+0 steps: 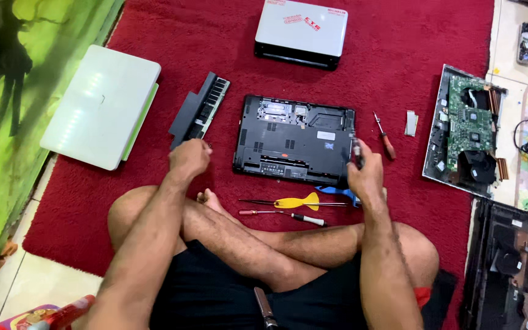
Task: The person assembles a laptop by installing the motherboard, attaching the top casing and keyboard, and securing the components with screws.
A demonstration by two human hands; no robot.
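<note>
Head view: a cross-legged person works over an upturned black laptop (293, 140) at centre frame on a red carpet (410, 36).
The right hand (365, 174) has its fingers grasping a dark screwdriver (357, 153) at the laptop's right edge; the left hand (189, 157) is clenched just beside a detached black battery (200, 110), left of centre.

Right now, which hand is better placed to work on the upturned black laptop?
Probably the right hand: it holds a tool at the laptop's right edge. The left hand is off it, beside the removed battery.
</note>
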